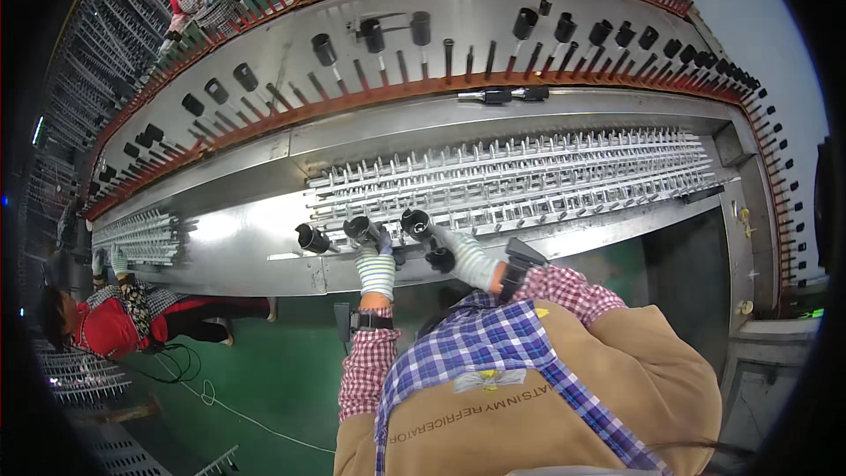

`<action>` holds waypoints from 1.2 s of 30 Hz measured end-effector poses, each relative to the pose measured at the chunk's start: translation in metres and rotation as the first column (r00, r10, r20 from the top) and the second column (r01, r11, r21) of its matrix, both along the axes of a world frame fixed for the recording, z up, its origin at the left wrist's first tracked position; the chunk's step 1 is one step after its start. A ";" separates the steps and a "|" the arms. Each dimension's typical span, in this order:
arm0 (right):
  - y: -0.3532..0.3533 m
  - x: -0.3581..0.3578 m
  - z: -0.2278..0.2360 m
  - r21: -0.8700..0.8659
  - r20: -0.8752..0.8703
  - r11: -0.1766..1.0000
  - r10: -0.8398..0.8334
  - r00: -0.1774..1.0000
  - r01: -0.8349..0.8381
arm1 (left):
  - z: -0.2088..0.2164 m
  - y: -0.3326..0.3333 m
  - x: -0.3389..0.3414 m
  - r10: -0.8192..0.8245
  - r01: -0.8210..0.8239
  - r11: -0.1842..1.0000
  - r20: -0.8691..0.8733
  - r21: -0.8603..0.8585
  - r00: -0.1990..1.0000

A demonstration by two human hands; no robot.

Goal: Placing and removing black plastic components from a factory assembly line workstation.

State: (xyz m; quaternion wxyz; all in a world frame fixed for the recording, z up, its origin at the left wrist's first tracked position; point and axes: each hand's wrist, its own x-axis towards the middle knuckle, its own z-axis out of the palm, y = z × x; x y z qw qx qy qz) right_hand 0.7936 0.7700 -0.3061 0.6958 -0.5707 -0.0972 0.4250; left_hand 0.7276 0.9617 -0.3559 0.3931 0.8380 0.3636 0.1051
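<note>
On the left, a co-worker in red (119, 322) is reaching toward the metal table (242, 234). To the right, a black cup (310, 239) is lying near the table's near edge. Next, the gloved left hand (377, 270) is grasping a second cup (359, 230). Farther right, the gloved right hand (469, 259) is curling its fingers around a third cup (415, 222), a fourth cup (439, 258) showing just nearer. Pronged metal racks (529, 178) are stretching beyond, toward the right.

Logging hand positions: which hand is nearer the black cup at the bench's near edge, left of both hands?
Left. The left hand is just to the right of the black cup; the right hand is farther right.
</note>
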 end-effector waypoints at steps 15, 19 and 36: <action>-0.048 0.017 0.012 -0.304 0.143 0.951 -0.005 0.990 0.049 | 0.057 -0.028 0.003 0.089 -0.060 0.943 0.074 -0.326 0.993; -0.093 0.051 0.045 -0.389 0.511 0.861 0.498 0.700 -0.328 | 0.023 -0.017 0.004 0.109 -0.090 0.922 0.028 -0.377 0.994; -0.164 0.385 0.075 -0.181 0.873 0.725 -0.194 0.448 0.665 | 0.003 -0.022 0.023 0.001 0.743 0.572 -0.907 0.346 0.422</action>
